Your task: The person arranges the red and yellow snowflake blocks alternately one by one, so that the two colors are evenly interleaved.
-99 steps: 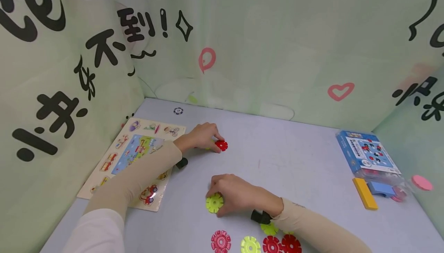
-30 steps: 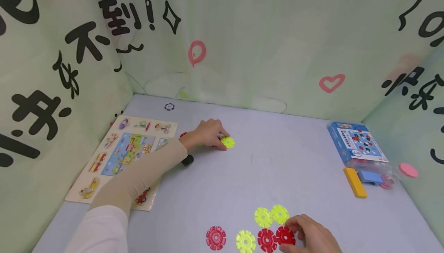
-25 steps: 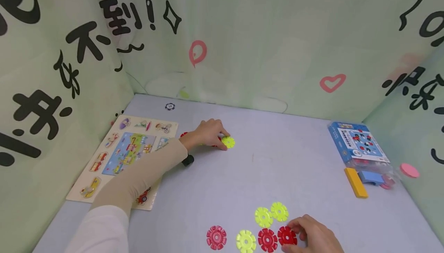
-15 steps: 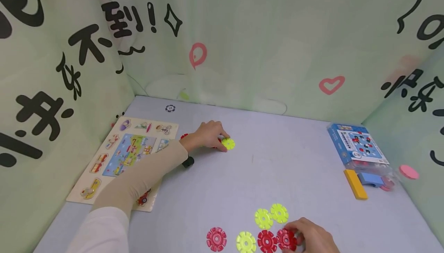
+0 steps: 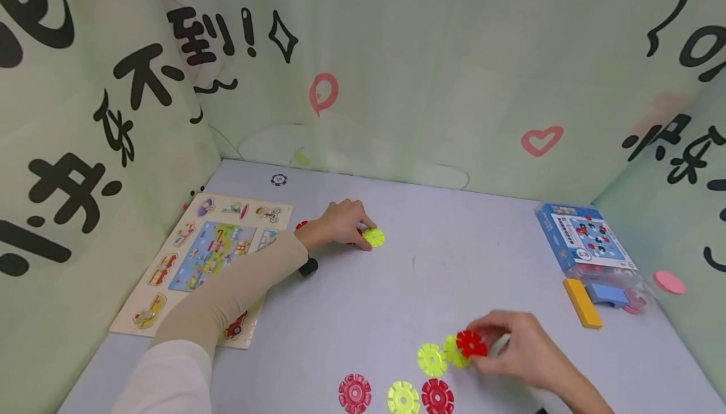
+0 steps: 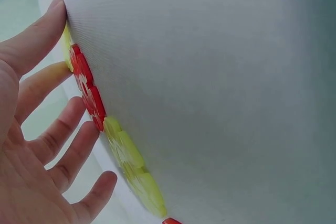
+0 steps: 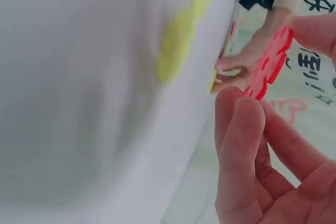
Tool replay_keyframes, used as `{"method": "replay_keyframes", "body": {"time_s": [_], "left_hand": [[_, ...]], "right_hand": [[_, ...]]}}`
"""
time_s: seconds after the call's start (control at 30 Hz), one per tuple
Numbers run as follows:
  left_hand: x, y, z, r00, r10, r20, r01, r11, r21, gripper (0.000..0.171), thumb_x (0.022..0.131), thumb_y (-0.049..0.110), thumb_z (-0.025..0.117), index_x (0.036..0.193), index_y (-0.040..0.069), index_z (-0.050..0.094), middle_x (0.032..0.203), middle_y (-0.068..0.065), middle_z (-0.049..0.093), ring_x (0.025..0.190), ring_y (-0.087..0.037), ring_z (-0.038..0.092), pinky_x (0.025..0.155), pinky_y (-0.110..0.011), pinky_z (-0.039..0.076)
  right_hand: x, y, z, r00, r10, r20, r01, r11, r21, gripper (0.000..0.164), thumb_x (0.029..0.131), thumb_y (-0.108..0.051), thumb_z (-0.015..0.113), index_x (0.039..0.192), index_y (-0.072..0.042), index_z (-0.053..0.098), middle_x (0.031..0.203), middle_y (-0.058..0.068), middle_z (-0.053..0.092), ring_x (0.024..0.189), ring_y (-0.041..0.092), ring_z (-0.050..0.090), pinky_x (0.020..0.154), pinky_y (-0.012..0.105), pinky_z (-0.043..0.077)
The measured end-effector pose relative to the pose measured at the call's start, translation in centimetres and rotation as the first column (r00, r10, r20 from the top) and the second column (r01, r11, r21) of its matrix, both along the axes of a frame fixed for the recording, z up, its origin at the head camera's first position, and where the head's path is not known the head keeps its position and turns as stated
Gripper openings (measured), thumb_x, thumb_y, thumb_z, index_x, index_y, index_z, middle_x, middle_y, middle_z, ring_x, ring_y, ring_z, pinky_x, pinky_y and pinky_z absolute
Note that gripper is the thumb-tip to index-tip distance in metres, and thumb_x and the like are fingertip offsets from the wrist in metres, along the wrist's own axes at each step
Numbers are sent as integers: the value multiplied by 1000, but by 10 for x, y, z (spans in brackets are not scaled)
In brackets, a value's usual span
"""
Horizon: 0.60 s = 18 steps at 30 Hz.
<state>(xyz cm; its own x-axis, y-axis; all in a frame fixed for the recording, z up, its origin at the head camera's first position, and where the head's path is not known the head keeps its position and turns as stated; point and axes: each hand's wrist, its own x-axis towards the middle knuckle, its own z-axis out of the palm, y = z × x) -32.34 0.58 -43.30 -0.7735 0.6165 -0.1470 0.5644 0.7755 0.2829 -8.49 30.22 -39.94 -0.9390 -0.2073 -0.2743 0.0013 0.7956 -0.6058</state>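
My left hand (image 5: 338, 222) rests at the far end of a row of toothed plastic snowflake discs. Its thumb and index finger pinch a yellow snowflake disc (image 5: 374, 237) lying on the table. In the left wrist view, a red disc (image 6: 86, 87) and yellow pieces (image 6: 131, 161) continue the row beside my other fingers. Between thumb and fingertips, my right hand (image 5: 518, 348) holds a red snowflake disc (image 5: 471, 343), raised off the table and partly covering a yellow disc (image 5: 453, 351). Close by lie yellow (image 5: 432, 360), red (image 5: 437, 395), yellow (image 5: 403, 397) and pinkish-red (image 5: 355, 393) discs.
A wooden picture puzzle board (image 5: 130, 313) lies under my left forearm. At the right stand a blue box (image 5: 587, 237), a yellow block (image 5: 583, 304), a blue block (image 5: 605, 294) and a pink disc (image 5: 669, 282). Printed curtains (image 5: 431, 86) enclose the table.
My right hand went from the row's end to the loose discs, took the red disc at their right and lifted it away. My left hand moved slightly right, onto the yellow disc.
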Motion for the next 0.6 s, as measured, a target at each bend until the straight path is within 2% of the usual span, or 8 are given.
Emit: {"method": "replay_keyframes", "body": {"time_s": [0.07,0.17,0.27,0.37,0.47,0.6], "left_hand": [[-1,-1,-1,1000,3,1,-3,1000,0,57,72,55,75,123,35,63,111,3,55,100,-16,46,79,-36,36],[-1,-1,-1,1000,6,0,-6,1000,-2,57,72,55,75,124,35,62,112,4,55,101,-16,46,79,-36,36],[-2,0,-1,1000,7,-1,-7,1000,-10,57,72,55,75,123,36,62,112,4,54,100,-15,45,79,-36,36],[-3,2,-1,1000,5,-12,-6,1000,-18,56,72,55,75,123,35,63,110,4,54,98,-15,45,79,-36,36],[-3,3,-1,1000,0,-17,0,1000,-25,55,73,54,74,123,35,63,109,4,55,97,-15,45,78,-37,37],[-2,2,-1,1000,-2,-15,2,999,-34,55,73,54,74,123,34,63,109,3,54,98,-15,45,79,-37,37]], "right_hand": [[-29,-5,1,988,41,-146,-36,999,36,39,68,-34,83,101,-17,70,89,-6,68,74,6,58,61,21,51],[-80,-19,-3,966,71,-249,-57,996,63,38,67,-30,84,99,-14,71,87,-3,68,73,11,59,58,23,50],[-129,-39,-6,950,91,-297,-66,993,94,37,67,-31,84,97,-12,72,85,0,69,73,14,60,60,25,50],[-169,-59,-9,950,113,-291,-75,987,139,37,67,-33,83,95,-12,73,86,1,70,76,16,61,63,26,49],[-193,-73,-15,957,157,-242,-110,974,199,36,68,-32,81,96,-10,73,87,2,70,79,16,60,65,25,49],[-205,-82,-21,968,186,-170,-144,962,233,34,71,-28,80,98,-9,73,88,2,70,81,17,59,66,25,48]]}}
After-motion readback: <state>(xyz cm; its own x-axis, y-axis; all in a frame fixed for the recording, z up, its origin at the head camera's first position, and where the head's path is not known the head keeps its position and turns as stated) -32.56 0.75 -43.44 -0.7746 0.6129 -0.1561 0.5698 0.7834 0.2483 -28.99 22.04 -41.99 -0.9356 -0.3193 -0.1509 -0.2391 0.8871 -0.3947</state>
